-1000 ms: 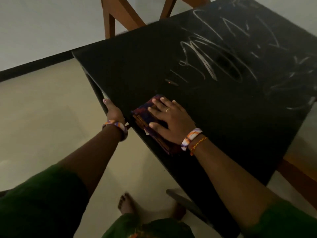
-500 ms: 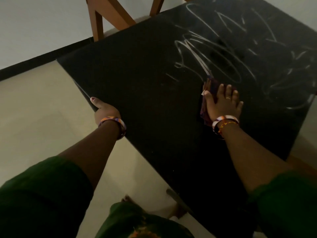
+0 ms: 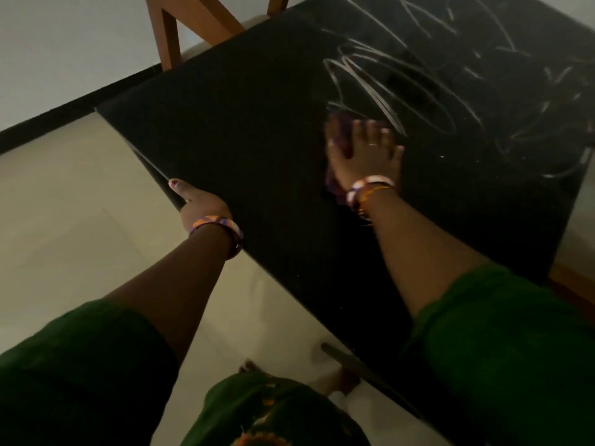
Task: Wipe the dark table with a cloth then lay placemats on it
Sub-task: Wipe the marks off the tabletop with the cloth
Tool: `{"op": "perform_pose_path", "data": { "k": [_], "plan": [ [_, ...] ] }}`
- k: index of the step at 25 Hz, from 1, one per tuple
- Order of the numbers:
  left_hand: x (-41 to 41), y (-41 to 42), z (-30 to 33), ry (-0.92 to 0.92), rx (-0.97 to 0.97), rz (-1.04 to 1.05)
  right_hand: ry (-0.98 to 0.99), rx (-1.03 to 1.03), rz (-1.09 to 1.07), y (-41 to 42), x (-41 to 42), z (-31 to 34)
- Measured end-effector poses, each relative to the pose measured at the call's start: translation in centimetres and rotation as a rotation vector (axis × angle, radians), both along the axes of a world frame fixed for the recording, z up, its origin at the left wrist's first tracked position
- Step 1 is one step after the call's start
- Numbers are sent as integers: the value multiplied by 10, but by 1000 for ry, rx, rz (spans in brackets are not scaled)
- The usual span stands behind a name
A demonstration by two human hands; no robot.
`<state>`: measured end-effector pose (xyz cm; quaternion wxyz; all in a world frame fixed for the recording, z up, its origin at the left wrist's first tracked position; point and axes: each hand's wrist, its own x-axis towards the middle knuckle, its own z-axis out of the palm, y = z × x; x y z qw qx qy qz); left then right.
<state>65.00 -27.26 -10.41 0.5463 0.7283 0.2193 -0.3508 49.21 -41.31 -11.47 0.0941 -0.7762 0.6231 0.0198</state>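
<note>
Head view, dim light. Dark table (image 3: 257, 130) fills the upper right of frame, one corner pointing to approx 9 o'clock.

R hand (image 3: 365, 156): flat, fingers spread, pressing down on cloth (image 3: 338, 132), roughly mid-table. Cloth is purple/reddish, blurred, mostly hidden under the palm; bits show at 11 o'clock of the hand and by the wrist at 7 o'clock. Ring visible on one finger. Multicolour bangle (image 3: 370, 188) plus an orange thread on R wrist.

L hand (image 3: 196, 201): on the near table edge, at 8 o'clock from R hand. Thumb lies on top along the edge; the other fingers are out of sight under the edge, so grip vs. rest: cannot tell. Similar bangle on L wrist.

White scribble marks (image 3: 386, 91) on tabletop from 12 to 3 o'clock of R hand; the nearest stroke runs just past the fingertips.

Wooden chair frame (image 3: 180, 30) at 12 o'clock, at far table edge. Green sleeves on both arms. Pale floor (image 3: 80, 204) at left.
</note>
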Motion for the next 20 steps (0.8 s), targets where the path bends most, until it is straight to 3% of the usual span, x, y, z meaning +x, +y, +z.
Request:
{"op": "perform_pose_path", "data": {
  "k": [3, 5, 7, 11, 13, 18, 20],
  "plan": [
    [1, 1, 0, 20, -10, -10, 23, 54, -381, -7, -95, 11],
    [0, 2, 1, 26, -12, 0, 21, 61, -472, 1, -96, 15],
    [0, 1, 3, 23, -16, 1, 13, -8, -322, 17, -46, 9],
    [2, -1, -4, -41, 35, -23, -60, 24, 268, 76, 77, 0],
    [3, -2, -5, -75, 56, -24, -50, 44, 328, 71, 74, 3],
    [1, -1, 0, -33, 29, 29, -24, -38, -269, 29, -83, 0],
    [0, 0, 0, -153, 77, -19, -19, 14, -518, 36, -135, 7]
  ]
}}
